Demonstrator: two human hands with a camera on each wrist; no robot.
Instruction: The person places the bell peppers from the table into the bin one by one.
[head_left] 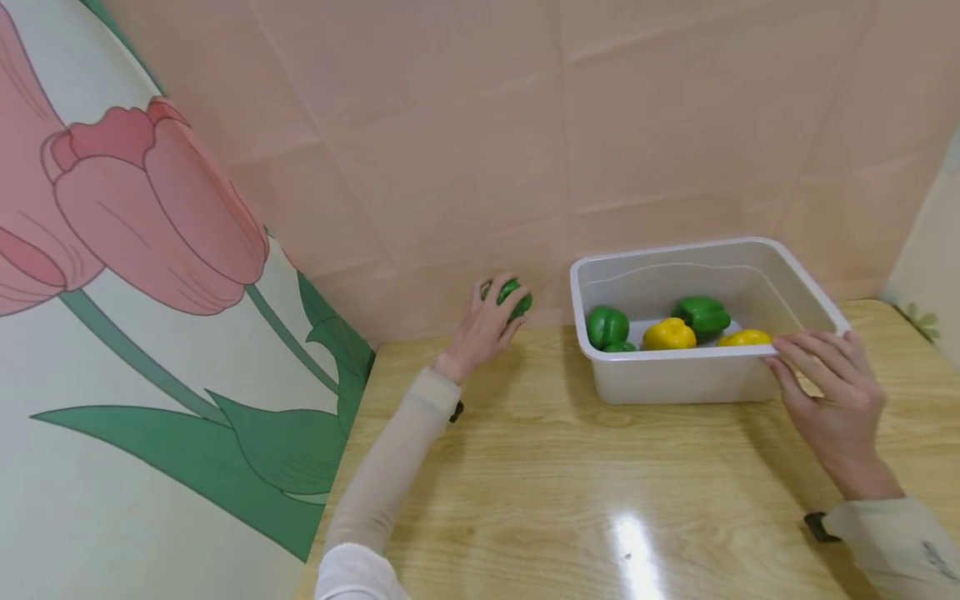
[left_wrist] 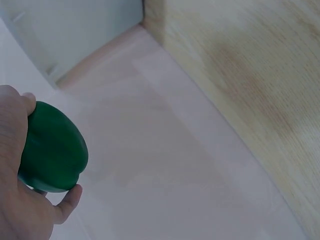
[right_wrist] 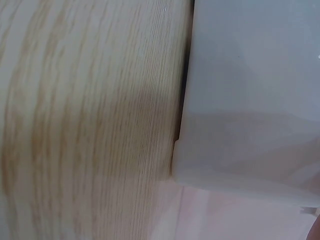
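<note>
The left hand [head_left: 486, 327] curls its fingers round a green pepper [head_left: 514, 297], held at the back of the counter [head_left: 570, 492] near the pink wall. The tub [head_left: 678, 379] lies to this hand's right, well apart, with green and yellow peppers inside. The right hand [head_left: 828, 387] rests straight fingers on the tub's near rim, nearer the tub than the left.

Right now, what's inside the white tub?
The tub holds green peppers and yellow peppers. Another green one peeks over the near wall, which hides the tub's floor there. The right hand touches the rim.
</note>
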